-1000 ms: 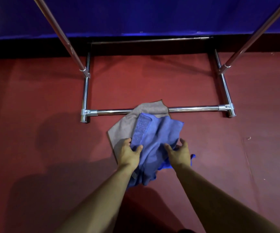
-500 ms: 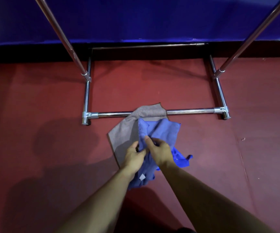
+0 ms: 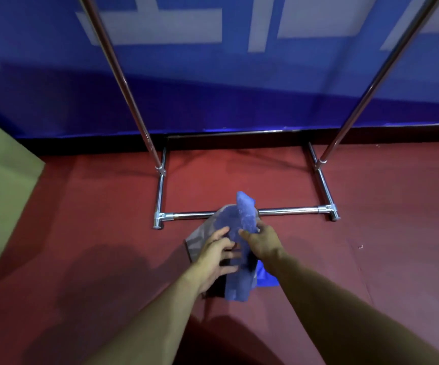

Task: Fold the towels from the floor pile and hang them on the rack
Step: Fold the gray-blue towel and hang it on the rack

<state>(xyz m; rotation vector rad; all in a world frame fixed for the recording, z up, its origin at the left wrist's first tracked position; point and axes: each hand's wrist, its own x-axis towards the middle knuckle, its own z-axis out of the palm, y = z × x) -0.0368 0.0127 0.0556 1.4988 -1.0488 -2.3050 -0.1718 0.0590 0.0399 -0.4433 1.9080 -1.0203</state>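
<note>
A light blue towel (image 3: 242, 222) hangs bunched and lifted off the red floor, its top corner sticking up in front of the rack's front bar. My right hand (image 3: 261, 242) pinches it near the top. My left hand (image 3: 217, 255) rests against its left side with fingers spread. Under it a grey towel (image 3: 200, 238) lies on the floor, and a brighter blue towel (image 3: 265, 279) pokes out at the lower right. The chrome rack (image 3: 286, 212) stands just beyond, with its two uprights rising out of view; its hanging rail is hidden.
A blue banner wall (image 3: 213, 88) stands behind the rack. An olive-green panel (image 3: 0, 193) fills the left edge. Red floor (image 3: 384, 246) stretches to the right and left of the pile.
The view has tilted up, showing more wall. My right hand has raised the light blue towel, whose corner now sticks up past the front bar. My left hand's fingers have spread.
</note>
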